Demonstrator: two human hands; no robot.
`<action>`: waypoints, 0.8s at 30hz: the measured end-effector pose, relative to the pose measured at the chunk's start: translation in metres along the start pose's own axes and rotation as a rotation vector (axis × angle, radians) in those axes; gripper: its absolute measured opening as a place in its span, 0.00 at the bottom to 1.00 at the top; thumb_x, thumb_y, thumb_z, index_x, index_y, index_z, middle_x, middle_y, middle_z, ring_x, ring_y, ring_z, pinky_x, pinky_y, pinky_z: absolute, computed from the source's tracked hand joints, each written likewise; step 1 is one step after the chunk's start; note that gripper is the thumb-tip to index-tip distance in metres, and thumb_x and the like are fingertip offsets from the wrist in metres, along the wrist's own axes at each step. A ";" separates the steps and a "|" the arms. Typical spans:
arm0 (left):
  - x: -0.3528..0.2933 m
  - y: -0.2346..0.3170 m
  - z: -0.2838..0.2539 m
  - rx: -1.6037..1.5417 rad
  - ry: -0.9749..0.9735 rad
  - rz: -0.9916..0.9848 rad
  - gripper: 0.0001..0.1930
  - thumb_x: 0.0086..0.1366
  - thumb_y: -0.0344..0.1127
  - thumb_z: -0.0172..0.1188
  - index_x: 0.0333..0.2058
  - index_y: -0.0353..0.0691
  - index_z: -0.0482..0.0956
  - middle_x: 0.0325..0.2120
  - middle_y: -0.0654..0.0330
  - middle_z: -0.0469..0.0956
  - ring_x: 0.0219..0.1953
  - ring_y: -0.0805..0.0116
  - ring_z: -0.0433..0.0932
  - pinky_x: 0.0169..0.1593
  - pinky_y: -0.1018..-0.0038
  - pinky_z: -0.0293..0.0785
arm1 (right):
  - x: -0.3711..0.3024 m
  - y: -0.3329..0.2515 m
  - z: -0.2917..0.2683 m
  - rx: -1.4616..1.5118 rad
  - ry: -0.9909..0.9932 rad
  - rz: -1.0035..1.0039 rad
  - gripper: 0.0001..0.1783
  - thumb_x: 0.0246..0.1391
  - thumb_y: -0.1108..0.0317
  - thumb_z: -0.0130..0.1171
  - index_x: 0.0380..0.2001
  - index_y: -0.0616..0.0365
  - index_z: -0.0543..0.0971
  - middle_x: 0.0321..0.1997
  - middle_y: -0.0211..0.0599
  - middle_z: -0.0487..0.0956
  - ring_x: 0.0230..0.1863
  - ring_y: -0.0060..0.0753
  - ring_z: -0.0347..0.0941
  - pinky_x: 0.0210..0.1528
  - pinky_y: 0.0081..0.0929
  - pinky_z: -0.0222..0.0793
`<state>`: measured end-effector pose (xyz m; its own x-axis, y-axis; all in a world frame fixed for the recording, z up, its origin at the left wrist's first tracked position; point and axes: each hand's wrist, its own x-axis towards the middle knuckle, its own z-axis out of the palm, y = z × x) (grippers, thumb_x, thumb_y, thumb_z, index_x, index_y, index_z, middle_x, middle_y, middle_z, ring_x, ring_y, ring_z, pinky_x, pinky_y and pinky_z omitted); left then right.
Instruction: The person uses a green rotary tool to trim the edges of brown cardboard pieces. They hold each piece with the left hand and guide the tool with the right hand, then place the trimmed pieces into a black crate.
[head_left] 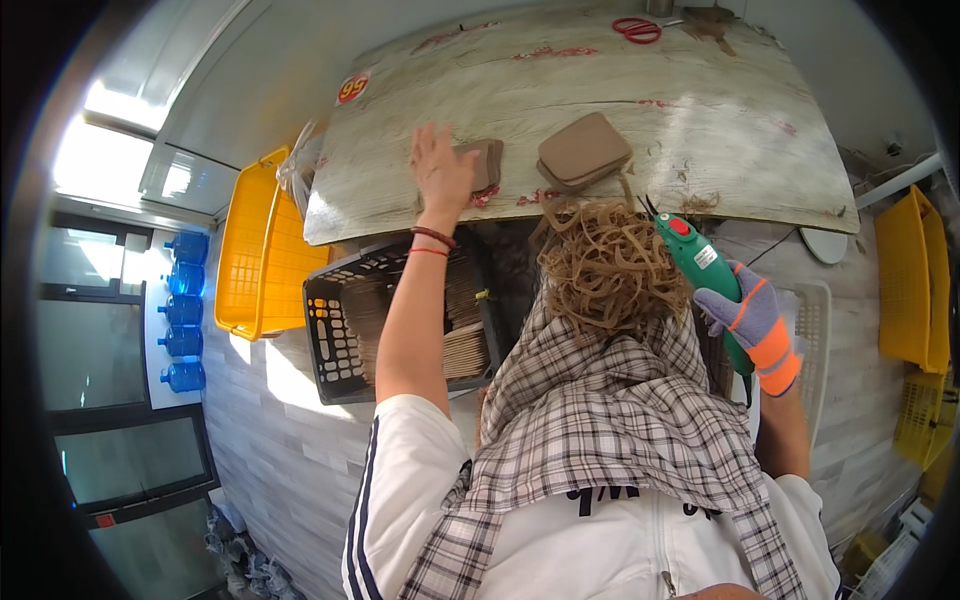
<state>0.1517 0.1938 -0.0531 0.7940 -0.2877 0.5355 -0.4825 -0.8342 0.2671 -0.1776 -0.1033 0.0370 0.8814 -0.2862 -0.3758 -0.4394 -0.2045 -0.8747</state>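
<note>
My bare left hand [443, 172] is over the table's near edge with its fingers stretched out. It partly covers the left side of a small stack of brown, flat, rounded pieces [488, 165]; whether it touches them I cannot tell. To the right, a larger stack of similar pieces [584, 150] lies at the table edge. In a grey and orange work glove, my right hand [752, 325] grips green electric scissors [702, 258] with a red button. Their blades point up toward the table. A heap of curly brown offcut strips [605, 262] rests on my checked apron [590, 420].
Below my left arm stands a black crate [325, 350] filled with brown flat pieces. A yellow basket [247, 245] is beyond it. Red-handled scissors [637, 30] lie at the table's [590, 85] far side. More yellow crates [905, 280] and a white basket [818, 340] are at right.
</note>
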 end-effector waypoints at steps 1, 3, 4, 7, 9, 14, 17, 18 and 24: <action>-0.002 0.020 0.002 -0.011 -0.073 0.072 0.32 0.56 0.47 0.63 0.56 0.38 0.69 0.61 0.47 0.59 0.67 0.49 0.47 0.67 0.53 0.42 | 0.001 0.002 0.002 -0.017 0.007 -0.004 0.25 0.48 0.64 0.66 0.46 0.66 0.72 0.25 0.31 0.75 0.20 0.18 0.70 0.21 0.19 0.69; -0.002 0.070 0.014 -0.033 -0.172 0.189 0.33 0.57 0.51 0.61 0.57 0.39 0.68 0.62 0.48 0.58 0.67 0.49 0.47 0.67 0.53 0.40 | 0.001 0.006 0.003 -0.052 0.038 -0.008 0.25 0.48 0.63 0.67 0.46 0.66 0.72 0.26 0.31 0.76 0.20 0.18 0.70 0.21 0.19 0.69; -0.004 0.086 0.022 -0.039 -0.207 0.191 0.34 0.57 0.52 0.60 0.58 0.40 0.67 0.62 0.48 0.57 0.67 0.49 0.46 0.67 0.53 0.39 | 0.002 0.008 0.003 -0.074 0.049 -0.018 0.25 0.48 0.63 0.67 0.46 0.66 0.72 0.26 0.31 0.76 0.20 0.18 0.70 0.21 0.19 0.69; -0.013 0.106 0.045 -0.087 -0.265 0.164 0.36 0.56 0.54 0.61 0.58 0.41 0.65 0.62 0.48 0.58 0.67 0.49 0.46 0.67 0.52 0.39 | 0.000 0.023 0.003 -0.094 0.062 -0.048 0.25 0.47 0.63 0.67 0.45 0.66 0.73 0.27 0.32 0.77 0.19 0.17 0.70 0.21 0.19 0.68; -0.015 0.111 0.046 -0.166 -0.252 0.114 0.34 0.54 0.53 0.64 0.55 0.40 0.67 0.59 0.48 0.61 0.66 0.49 0.50 0.65 0.52 0.44 | -0.005 0.025 0.004 -0.021 0.076 -0.029 0.25 0.47 0.63 0.67 0.45 0.66 0.73 0.27 0.32 0.77 0.19 0.17 0.70 0.21 0.19 0.68; -0.005 0.129 0.014 -0.443 -0.253 -0.026 0.29 0.45 0.36 0.72 0.45 0.41 0.69 0.49 0.54 0.68 0.61 0.53 0.57 0.64 0.55 0.47 | -0.010 0.024 0.003 0.026 0.104 -0.025 0.25 0.47 0.62 0.67 0.45 0.66 0.73 0.26 0.31 0.77 0.19 0.17 0.70 0.21 0.18 0.67; -0.008 0.128 0.005 -0.640 -0.232 -0.173 0.25 0.45 0.29 0.71 0.43 0.40 0.70 0.44 0.55 0.72 0.56 0.55 0.65 0.58 0.59 0.59 | -0.009 0.026 0.002 0.006 0.124 -0.065 0.25 0.47 0.63 0.67 0.45 0.66 0.73 0.25 0.31 0.77 0.19 0.16 0.70 0.22 0.17 0.66; -0.011 0.129 0.003 -0.712 -0.229 -0.241 0.24 0.46 0.26 0.70 0.42 0.39 0.71 0.43 0.55 0.73 0.53 0.56 0.68 0.56 0.61 0.63 | -0.007 0.029 0.002 0.001 0.133 -0.083 0.25 0.47 0.63 0.67 0.45 0.66 0.73 0.25 0.30 0.77 0.19 0.16 0.70 0.22 0.17 0.66; -0.025 0.178 -0.024 -2.090 -0.128 -0.781 0.15 0.57 0.17 0.58 0.43 0.35 0.71 0.41 0.56 0.76 0.46 0.62 0.75 0.53 0.65 0.73 | -0.001 0.013 0.003 0.118 0.169 -0.127 0.23 0.48 0.63 0.67 0.44 0.65 0.74 0.24 0.29 0.77 0.20 0.14 0.69 0.22 0.16 0.66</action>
<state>0.0369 0.0634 -0.0001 0.9362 -0.3415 -0.0825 0.3213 0.7371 0.5945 -0.1835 -0.1028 0.0247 0.8824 -0.4194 -0.2133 -0.2952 -0.1405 -0.9450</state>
